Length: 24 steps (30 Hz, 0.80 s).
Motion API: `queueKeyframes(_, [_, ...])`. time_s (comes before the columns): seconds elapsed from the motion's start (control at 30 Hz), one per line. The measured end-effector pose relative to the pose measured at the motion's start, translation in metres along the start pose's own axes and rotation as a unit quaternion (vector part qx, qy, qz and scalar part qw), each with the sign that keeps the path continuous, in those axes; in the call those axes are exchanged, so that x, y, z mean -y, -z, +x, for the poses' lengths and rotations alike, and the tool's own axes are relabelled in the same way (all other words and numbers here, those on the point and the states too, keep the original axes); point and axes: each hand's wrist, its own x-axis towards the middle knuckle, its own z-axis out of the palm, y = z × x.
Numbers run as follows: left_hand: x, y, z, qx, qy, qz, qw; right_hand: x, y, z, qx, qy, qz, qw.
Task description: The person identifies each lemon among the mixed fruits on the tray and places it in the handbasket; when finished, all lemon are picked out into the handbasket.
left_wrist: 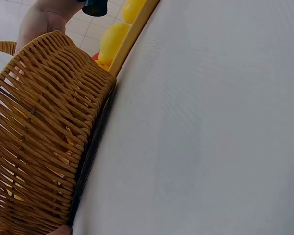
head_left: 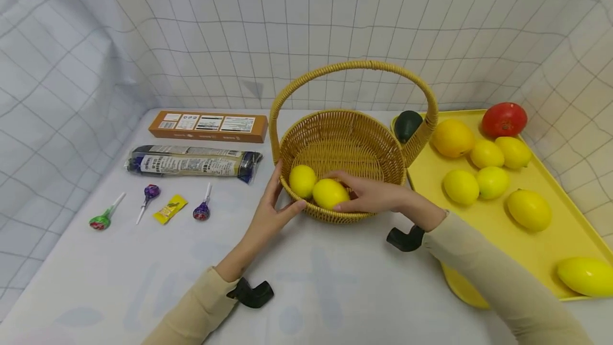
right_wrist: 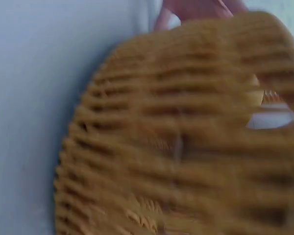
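Observation:
A wicker basket (head_left: 349,219) with a tall arched handle stands on the white table. Inside it at the front left sits a lemon (head_left: 302,181). My right hand (head_left: 371,194) reaches over the right side of the rim and holds a second lemon (head_left: 330,194), thumb on the near side and fingers over the far side. This lemon lies right beside the first one. My left hand (head_left: 273,217) spreads against the basket's left outer side, thumb pointing along the front rim. In the left wrist view, the basket's woven wall (left_wrist: 44,122) hides most of the right hand's work.
On the right, a yellow tray (head_left: 498,246) bears several lemons, an orange fruit (head_left: 453,138) and a red fruit (head_left: 504,120). A dark green fruit (head_left: 408,125) sits behind the handle. An orange box (head_left: 208,126), a long packet (head_left: 191,163), lollipops (head_left: 201,211) and a yellow-wrapped candy (head_left: 170,208) lie left.

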Motion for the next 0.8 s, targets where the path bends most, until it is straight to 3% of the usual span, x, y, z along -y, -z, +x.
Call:
queueKeyframes(0.17, [-0.001,0.0,0.0,-0.002,0.002,0.004,1.0,0.006,-0.011,0.011,-0.04,0.012,-0.016,0.999])
queueKeyframes(0.3, [0.0,-0.001,0.0,0.001,0.002,0.004,1.0,0.007,-0.014,0.011,-0.111,0.011,-0.018,0.994])
queueKeyframes(0.43, [0.002,-0.003,0.0,0.001,0.001,0.006,1.0,0.003,-0.011,-0.009,-0.193,0.053,-0.007,0.98])
queueKeyframes(0.63, [-0.001,-0.003,-0.002,0.002,0.005,0.02,0.9998,-0.015,0.009,-0.081,-0.3,0.11,0.062,0.945])
queueKeyframes(0.7, [-0.002,-0.002,-0.002,0.003,0.004,0.022,0.9997,-0.029,0.021,-0.107,-0.346,0.112,0.089,0.927])
queueKeyframes(0.8, [-0.001,-0.002,-0.001,0.003,0.0,0.022,0.9998,-0.053,0.038,-0.139,-0.422,0.078,0.133,0.893])
